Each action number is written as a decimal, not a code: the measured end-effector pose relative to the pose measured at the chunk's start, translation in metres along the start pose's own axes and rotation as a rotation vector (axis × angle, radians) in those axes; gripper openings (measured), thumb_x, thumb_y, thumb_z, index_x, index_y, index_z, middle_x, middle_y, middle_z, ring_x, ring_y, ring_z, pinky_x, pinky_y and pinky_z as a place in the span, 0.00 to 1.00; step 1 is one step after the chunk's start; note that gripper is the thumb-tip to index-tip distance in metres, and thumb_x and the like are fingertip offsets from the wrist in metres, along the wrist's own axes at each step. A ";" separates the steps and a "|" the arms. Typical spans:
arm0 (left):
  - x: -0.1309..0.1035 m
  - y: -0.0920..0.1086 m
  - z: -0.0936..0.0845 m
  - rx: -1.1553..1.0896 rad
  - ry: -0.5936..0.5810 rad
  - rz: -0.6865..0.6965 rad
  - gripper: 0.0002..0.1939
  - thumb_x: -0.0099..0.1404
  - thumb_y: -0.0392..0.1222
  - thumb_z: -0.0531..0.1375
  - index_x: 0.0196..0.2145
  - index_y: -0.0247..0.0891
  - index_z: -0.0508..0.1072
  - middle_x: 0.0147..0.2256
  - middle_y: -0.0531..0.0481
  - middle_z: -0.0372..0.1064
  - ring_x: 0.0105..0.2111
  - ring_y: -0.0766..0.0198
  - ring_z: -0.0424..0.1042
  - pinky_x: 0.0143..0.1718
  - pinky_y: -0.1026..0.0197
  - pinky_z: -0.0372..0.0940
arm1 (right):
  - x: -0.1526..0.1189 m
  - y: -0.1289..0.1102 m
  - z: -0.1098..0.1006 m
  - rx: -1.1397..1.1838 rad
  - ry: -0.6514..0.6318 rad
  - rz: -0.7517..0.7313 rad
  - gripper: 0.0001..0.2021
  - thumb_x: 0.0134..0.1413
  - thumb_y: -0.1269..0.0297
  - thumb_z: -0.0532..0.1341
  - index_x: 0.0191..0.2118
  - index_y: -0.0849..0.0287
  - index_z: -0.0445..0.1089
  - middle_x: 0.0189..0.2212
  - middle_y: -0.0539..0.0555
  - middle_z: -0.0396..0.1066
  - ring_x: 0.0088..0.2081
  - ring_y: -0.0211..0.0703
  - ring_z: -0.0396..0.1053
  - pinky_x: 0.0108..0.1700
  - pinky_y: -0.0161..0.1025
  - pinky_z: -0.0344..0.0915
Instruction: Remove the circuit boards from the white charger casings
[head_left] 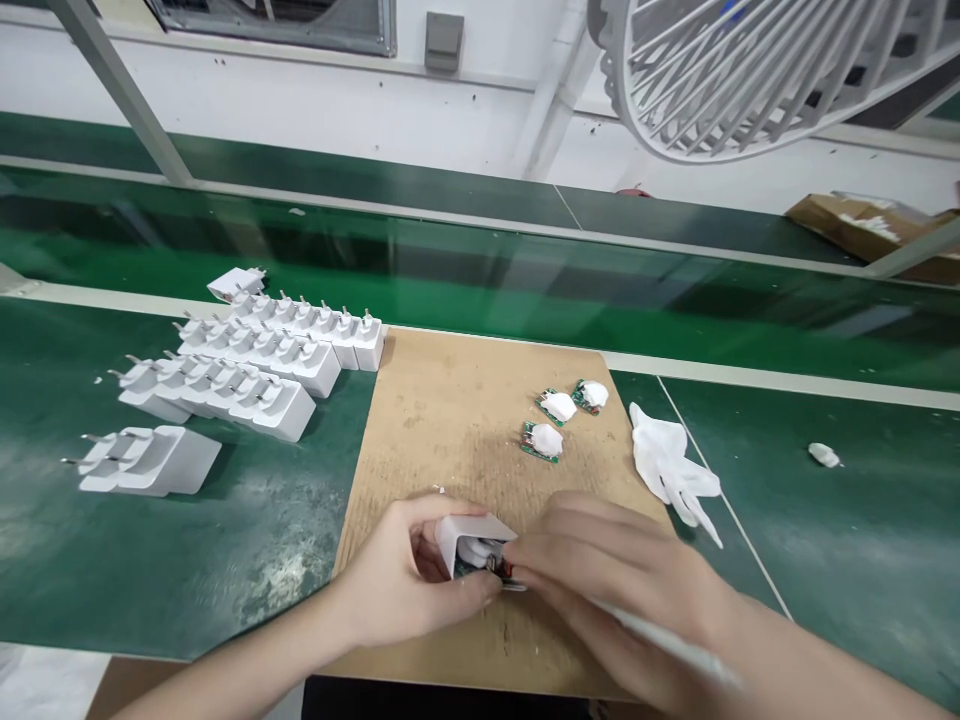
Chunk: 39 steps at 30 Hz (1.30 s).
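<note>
My left hand is closed around a white plug-adapter housing, thumb along its lower edge and fingers behind. The housing's open end faces me, and a circuit board with white filler and a bit of red shows inside. At the right side of that opening, my right hand presses its fingertips together, blurred by motion. Under its palm runs a long pale slender thing, too smeared to name. Beyond the hands, three small circuit boards topped with white lumps lie on a brown cardboard sheet.
Rows of white plug housings with pins upward stand on the green table at left. To the right lie a crumpled white glove or cloth and a small white lump. A fan hangs upper right, near a cardboard box.
</note>
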<state>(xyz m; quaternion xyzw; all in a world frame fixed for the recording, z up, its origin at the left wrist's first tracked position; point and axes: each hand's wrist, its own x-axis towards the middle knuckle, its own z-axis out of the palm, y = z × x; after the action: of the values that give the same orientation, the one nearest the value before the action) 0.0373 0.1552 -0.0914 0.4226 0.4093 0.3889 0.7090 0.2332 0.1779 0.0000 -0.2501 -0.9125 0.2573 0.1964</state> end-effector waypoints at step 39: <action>-0.002 0.008 -0.007 0.047 0.101 0.086 0.39 0.48 0.45 0.70 0.57 0.38 0.63 0.33 0.47 0.74 0.31 0.60 0.73 0.34 0.59 0.67 | 0.018 0.032 0.020 -0.238 0.032 0.044 0.12 0.61 0.64 0.53 0.49 0.55 0.65 0.35 0.54 0.70 0.31 0.39 0.70 0.29 0.34 0.65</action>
<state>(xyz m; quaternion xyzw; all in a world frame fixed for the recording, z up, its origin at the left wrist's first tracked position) 0.0283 0.1584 -0.0856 0.4359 0.4350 0.4301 0.6601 0.2199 0.2042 -0.0298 -0.2957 -0.9276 0.1474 0.1742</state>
